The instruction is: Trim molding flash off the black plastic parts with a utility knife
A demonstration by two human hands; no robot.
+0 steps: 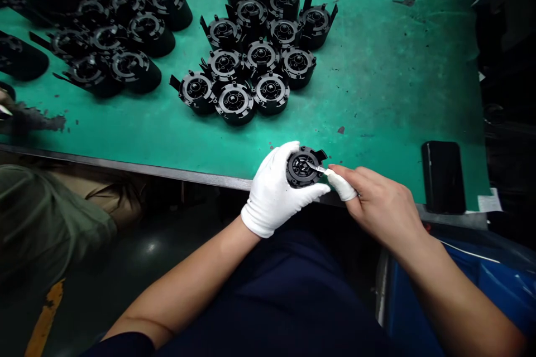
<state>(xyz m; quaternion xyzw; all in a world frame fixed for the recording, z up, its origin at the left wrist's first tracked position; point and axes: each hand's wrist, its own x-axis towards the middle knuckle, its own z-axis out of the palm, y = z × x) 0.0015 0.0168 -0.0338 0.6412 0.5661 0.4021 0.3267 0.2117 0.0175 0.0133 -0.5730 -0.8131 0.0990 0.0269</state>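
Note:
My left hand (pixel 274 189), in a white glove, is closed around a round black plastic part (pixel 302 167) held just above the table's near edge. My right hand (pixel 377 203) is bare except for a white wrap on the forefinger. It pinches a small metal blade (pixel 317 168) whose tip rests on the face of the part. A cluster of several similar black round parts (pixel 255 61) stands on the green table (pixel 377 83) beyond my hands.
A second group of black parts (pixel 113 28) fills the far left of the table. A black phone (pixel 443 176) lies at the right near the edge. Another person in a green sleeve (pixel 46 223) sits at the left. A blue bin (pixel 481 284) stands at my right.

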